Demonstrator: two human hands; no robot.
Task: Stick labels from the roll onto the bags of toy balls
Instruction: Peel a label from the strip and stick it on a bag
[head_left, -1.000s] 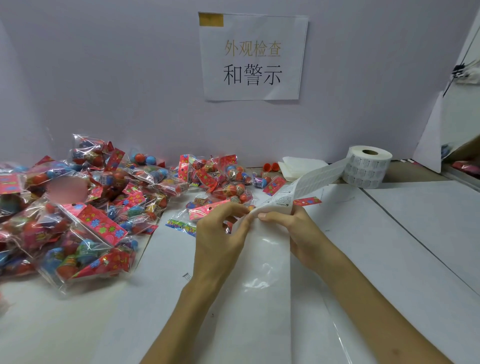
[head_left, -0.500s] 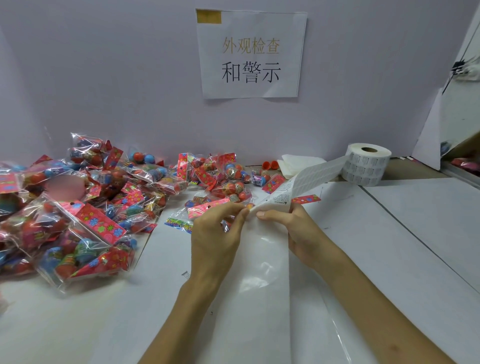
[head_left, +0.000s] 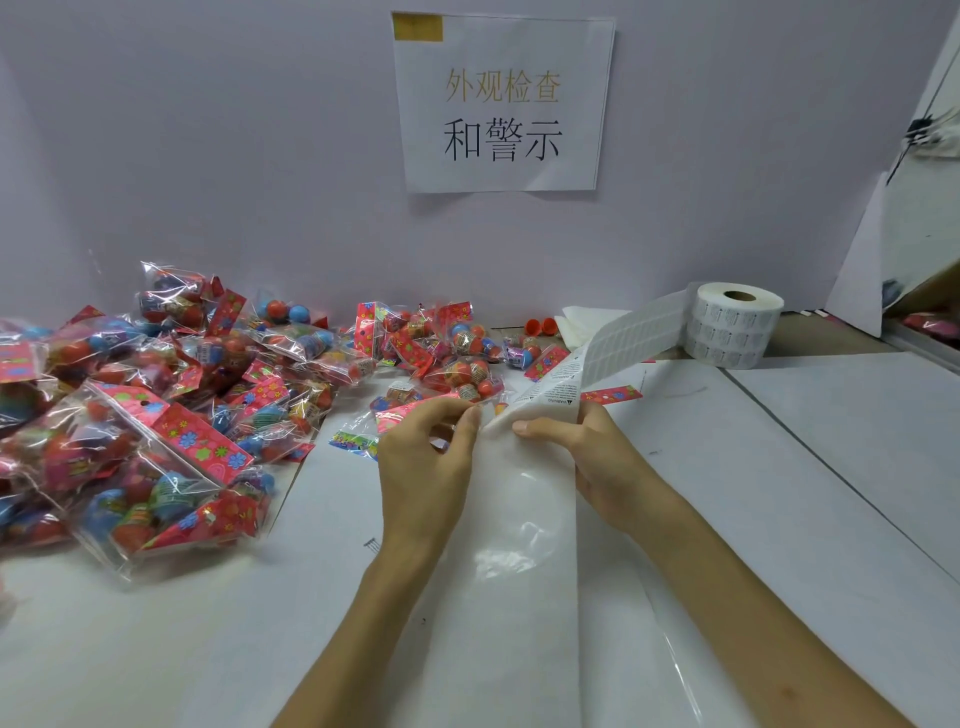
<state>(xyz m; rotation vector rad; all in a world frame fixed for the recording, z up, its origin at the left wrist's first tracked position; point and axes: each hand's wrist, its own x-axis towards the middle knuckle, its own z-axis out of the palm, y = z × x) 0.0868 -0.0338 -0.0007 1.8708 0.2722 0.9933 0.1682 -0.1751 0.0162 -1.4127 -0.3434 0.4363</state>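
Observation:
A white label roll (head_left: 730, 325) stands upright at the back right. Its strip (head_left: 608, 348) runs down and left to my hands, and the bare backing paper (head_left: 524, 545) trails toward me over the table. My right hand (head_left: 576, 452) grips the strip where it folds, thumb on top. My left hand (head_left: 426, 457) pinches at the strip's left edge with thumb and forefinger; the label itself is too small to make out. A heap of clear bags of red and blue toy balls (head_left: 156, 415) covers the left of the table, and more bags (head_left: 441, 353) lie just beyond my hands.
A paper sign (head_left: 501, 104) with printed characters hangs on the back wall. Folded white paper (head_left: 584, 325) and two small orange caps (head_left: 540, 327) lie behind the strip. White sheets (head_left: 831, 441) cover the table. A partition edge (head_left: 872, 270) stands at the right.
Both hands stay at the fold of the strip with only small finger movement. The view has shifted slightly.

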